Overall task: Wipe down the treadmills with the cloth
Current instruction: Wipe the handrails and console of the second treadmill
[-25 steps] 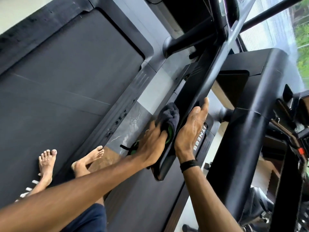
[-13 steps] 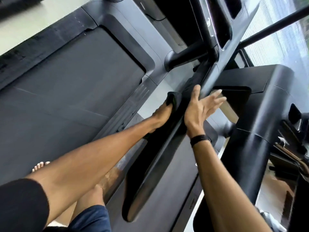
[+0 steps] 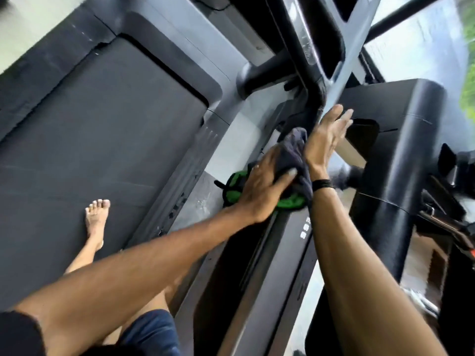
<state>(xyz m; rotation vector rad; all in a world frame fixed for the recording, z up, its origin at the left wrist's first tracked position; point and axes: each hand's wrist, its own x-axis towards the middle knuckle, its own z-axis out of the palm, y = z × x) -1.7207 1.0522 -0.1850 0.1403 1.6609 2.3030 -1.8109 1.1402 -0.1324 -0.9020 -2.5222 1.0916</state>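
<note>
I stand on a black treadmill, its belt (image 3: 102, 140) under my bare foot (image 3: 96, 217). My left hand (image 3: 262, 186) grips a dark grey cloth (image 3: 293, 150) and presses it against the treadmill's black side handrail (image 3: 259, 268). My right hand (image 3: 326, 137) lies flat on the other side of the same rail, fingers straight, a black band on its wrist. The rail runs up to the console upright (image 3: 311, 73).
A green and black thing (image 3: 236, 186) lies on the floor under my left hand, partly hidden. A second treadmill's black housing (image 3: 401, 155) stands close on the right. A bright window (image 3: 421, 50) fills the top right.
My left hand has slid the cloth back down the handrail toward me. The right hand stays flat on the rail. The view has tilted and my foot shows on the belt again.
</note>
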